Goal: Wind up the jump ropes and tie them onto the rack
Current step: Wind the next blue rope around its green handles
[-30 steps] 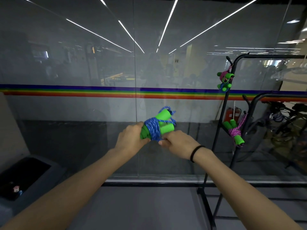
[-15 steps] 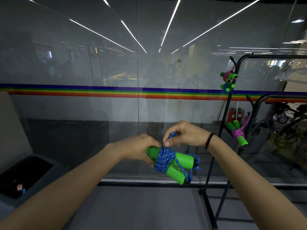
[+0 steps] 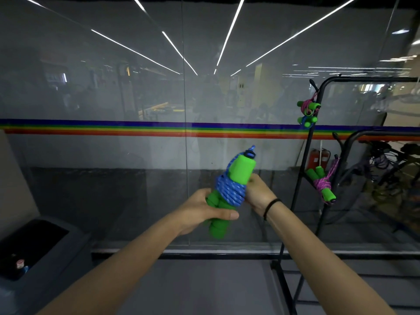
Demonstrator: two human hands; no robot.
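Observation:
A jump rope with green foam handles and blue cord wound round them stands nearly upright in front of me. My left hand grips the lower ends of the handles, thumb across the front. My right hand holds the bundle from the right, at the wound cord; its fingers are hidden behind it. The black metal rack stands to the right. A pink and a blue wound rope hang together near its top. A pink-corded rope hangs lower down.
A glass wall with a rainbow stripe runs across in front of me. A dark grey bin sits at the lower left. Behind the rack, past the glass, are a red fire extinguisher and dark equipment.
The bundle was lying tilted low with my right hand pinching the cord above it. Now it stands upright and higher, and my right hand has dropped to its right side.

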